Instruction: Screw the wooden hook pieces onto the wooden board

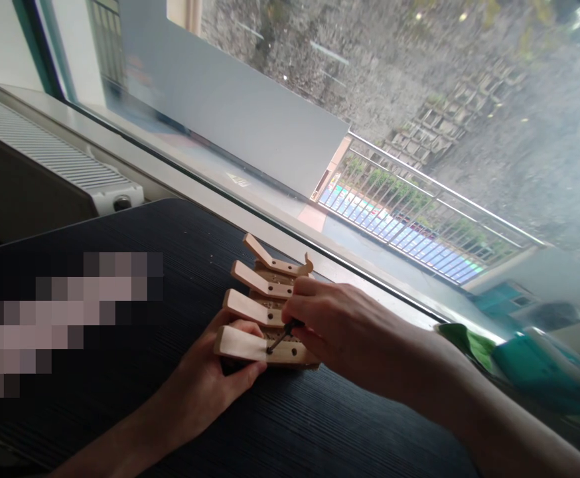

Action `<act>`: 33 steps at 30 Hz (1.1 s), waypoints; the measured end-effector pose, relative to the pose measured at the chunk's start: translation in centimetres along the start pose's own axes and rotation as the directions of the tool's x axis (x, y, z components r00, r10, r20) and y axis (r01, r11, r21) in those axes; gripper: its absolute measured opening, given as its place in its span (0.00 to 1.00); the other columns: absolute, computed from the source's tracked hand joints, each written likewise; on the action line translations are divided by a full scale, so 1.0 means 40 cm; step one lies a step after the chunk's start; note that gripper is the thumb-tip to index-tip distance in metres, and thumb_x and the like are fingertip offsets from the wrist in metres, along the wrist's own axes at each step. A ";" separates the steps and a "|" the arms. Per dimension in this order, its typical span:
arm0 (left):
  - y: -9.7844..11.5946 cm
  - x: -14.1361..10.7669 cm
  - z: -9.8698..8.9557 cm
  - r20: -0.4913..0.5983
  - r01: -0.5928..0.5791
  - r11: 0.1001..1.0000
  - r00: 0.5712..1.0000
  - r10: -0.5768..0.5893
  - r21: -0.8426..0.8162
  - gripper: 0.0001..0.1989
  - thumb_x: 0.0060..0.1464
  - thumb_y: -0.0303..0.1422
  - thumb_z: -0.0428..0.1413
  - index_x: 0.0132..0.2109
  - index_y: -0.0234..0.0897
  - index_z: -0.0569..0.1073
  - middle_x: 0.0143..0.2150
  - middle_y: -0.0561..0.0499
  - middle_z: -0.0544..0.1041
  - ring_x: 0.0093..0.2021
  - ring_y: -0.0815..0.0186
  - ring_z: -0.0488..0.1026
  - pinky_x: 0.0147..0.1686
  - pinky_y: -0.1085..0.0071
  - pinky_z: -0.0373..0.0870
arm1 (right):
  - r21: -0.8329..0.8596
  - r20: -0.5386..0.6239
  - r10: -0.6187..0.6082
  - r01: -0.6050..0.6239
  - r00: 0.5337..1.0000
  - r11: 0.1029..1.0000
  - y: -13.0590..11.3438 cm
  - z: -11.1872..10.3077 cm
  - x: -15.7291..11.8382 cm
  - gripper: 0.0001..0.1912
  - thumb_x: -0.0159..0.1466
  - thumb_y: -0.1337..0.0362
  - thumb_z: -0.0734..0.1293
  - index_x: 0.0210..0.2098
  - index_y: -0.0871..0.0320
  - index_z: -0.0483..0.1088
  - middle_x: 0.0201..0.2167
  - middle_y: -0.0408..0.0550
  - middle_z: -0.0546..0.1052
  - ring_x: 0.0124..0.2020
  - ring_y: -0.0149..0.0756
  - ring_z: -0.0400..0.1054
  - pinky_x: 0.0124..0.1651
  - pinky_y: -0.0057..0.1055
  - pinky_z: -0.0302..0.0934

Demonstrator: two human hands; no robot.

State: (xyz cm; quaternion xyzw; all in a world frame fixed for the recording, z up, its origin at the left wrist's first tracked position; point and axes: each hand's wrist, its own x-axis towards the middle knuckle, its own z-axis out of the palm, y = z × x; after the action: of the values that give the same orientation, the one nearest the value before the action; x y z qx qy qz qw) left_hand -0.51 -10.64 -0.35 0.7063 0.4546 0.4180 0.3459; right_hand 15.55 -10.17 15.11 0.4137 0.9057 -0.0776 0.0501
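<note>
While your left hand (205,365) clasps the near end of the wooden assembly (247,305), with its thumb along the front edge of the nearest slat (243,344) and its fingers round the far side, your right hand (332,315) is closed round a slim dark tool (278,340), the handle mostly hidden in your grip. The tool slants down to the left, its tip at the left of two dark round spots on that slat; you cannot tell whether it goes into the wood. Your two hands are near each other but not touching. The assembly is in front of you at the dark table (121,245), close to the window sill (215,211); its four pale slats stand side by side, their left ends angled upward. A small curled piece (308,264) rises at the right end of the farthest slat. Off to your left is a white radiator (56,146), and outside runs a metal railing (419,199). On your right sit a green item (464,342) and a teal container (543,365), both blurred.
</note>
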 end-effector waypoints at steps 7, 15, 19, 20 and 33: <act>-0.007 -0.002 -0.002 0.030 -0.014 1.000 0.999 0.014 0.012 0.06 0.47 0.32 0.58 0.36 0.42 0.74 0.41 0.53 0.73 0.44 0.65 0.73 0.50 0.72 0.70 | -0.096 0.090 0.169 -0.160 0.982 0.982 0.012 -0.009 0.010 0.11 0.64 0.66 0.62 0.26 0.60 0.68 0.22 0.42 0.68 0.24 0.28 0.59 0.27 0.27 0.45; 0.003 0.003 -0.002 -0.027 -0.031 0.999 0.999 0.031 -0.008 0.06 0.45 0.31 0.58 0.35 0.41 0.74 0.40 0.53 0.75 0.42 0.65 0.75 0.47 0.72 0.72 | -0.044 -0.004 0.112 -0.112 0.994 0.993 -0.004 -0.011 -0.017 0.10 0.59 0.75 0.62 0.39 0.59 0.69 0.37 0.47 0.72 0.35 0.31 0.65 0.33 0.26 0.51; 0.000 0.002 0.001 -0.039 -0.033 0.999 0.999 0.032 -0.004 0.06 0.45 0.31 0.58 0.34 0.41 0.74 0.39 0.53 0.75 0.40 0.65 0.75 0.46 0.72 0.73 | -0.002 -0.035 -0.005 0.005 0.999 1.000 -0.004 -0.008 -0.010 0.10 0.59 0.79 0.60 0.32 0.60 0.68 0.40 0.48 0.71 0.34 0.28 0.63 0.33 0.25 0.52; -0.002 0.001 0.002 -0.039 -0.036 0.999 0.999 0.036 -0.003 0.06 0.45 0.31 0.58 0.34 0.41 0.74 0.39 0.53 0.75 0.40 0.65 0.75 0.46 0.72 0.73 | -0.004 -0.026 -0.012 0.012 1.000 1.000 -0.001 -0.007 -0.006 0.10 0.59 0.79 0.60 0.31 0.61 0.68 0.38 0.47 0.71 0.32 0.28 0.62 0.32 0.25 0.51; -0.002 0.000 -0.001 -0.017 -0.039 0.999 0.999 0.039 -0.007 0.06 0.45 0.31 0.59 0.35 0.41 0.74 0.41 0.53 0.74 0.42 0.65 0.74 0.48 0.72 0.72 | -0.053 0.042 0.164 -0.161 0.986 0.985 0.000 -0.013 -0.008 0.05 0.61 0.70 0.63 0.36 0.58 0.70 0.32 0.45 0.72 0.31 0.31 0.64 0.31 0.27 0.48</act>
State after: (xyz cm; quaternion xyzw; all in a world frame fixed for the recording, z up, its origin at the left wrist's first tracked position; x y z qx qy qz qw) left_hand -0.59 -10.61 -0.40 0.7104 0.4420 0.4322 0.3364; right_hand 15.74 -10.31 15.66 0.4830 0.8692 -0.0604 0.0872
